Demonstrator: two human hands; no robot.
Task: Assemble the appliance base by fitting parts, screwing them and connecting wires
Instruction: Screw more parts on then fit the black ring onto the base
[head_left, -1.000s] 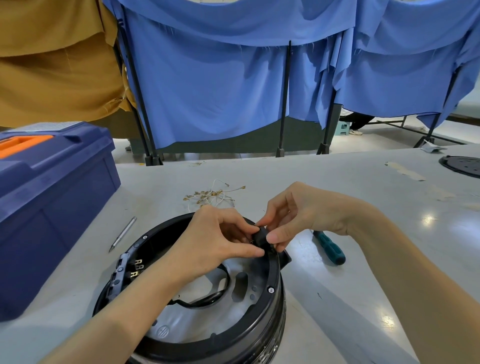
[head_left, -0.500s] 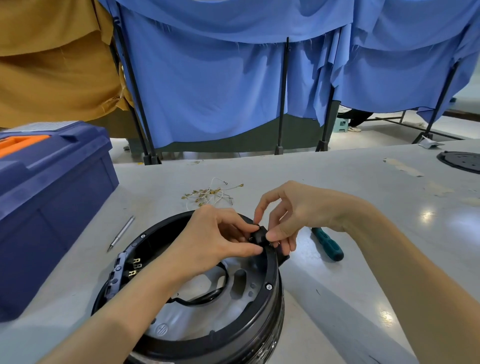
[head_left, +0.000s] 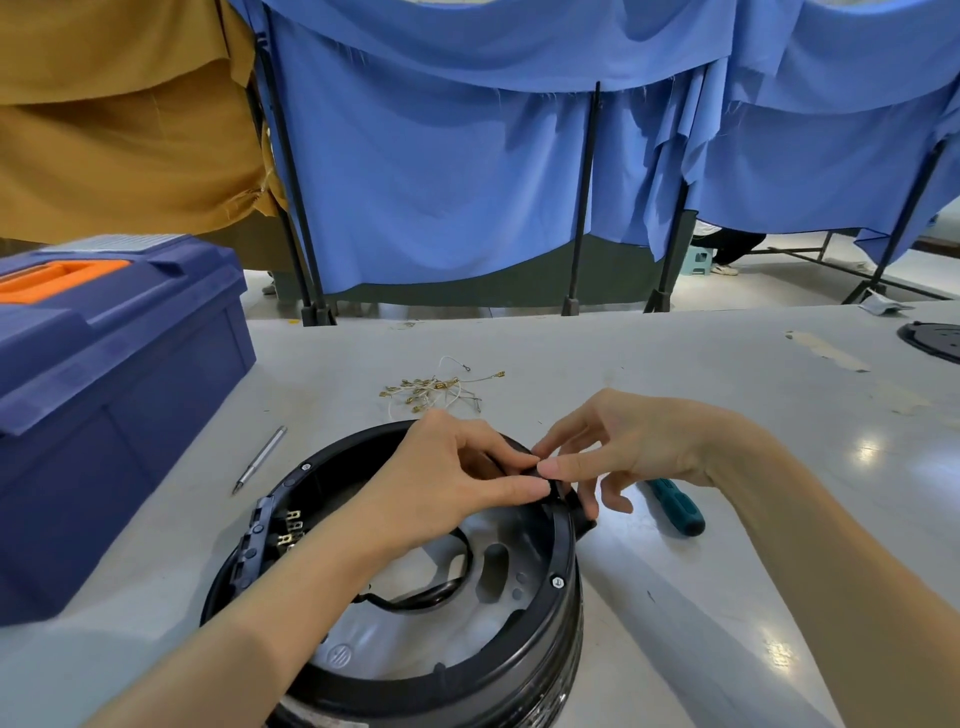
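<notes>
The appliance base (head_left: 561, 613), a round black ring with a grey metal floor, sits on the counter (head_left: 675, 374) close to the person, just right of the blue toolbox (head_left: 114, 395). Both hands meet at its far right rim. The left hand (head_left: 441, 483) reaches across the ring and pinches a small black part (head_left: 574, 506) between thumb and forefinger. The right hand (head_left: 634, 452) pinches the same part from outside the rim, thumb on top and fingers curled down beside it. A black cable (head_left: 447, 587) loops over the base's floor, and brass terminals (head_left: 291, 525) show on its left inner wall. A green-handled screwdriver (head_left: 675, 506) lies just right of the base. A slim silver tool (head_left: 260, 460) lies to its left, and a bundle of loose wires (head_left: 436, 389) lies beyond it.
</notes>
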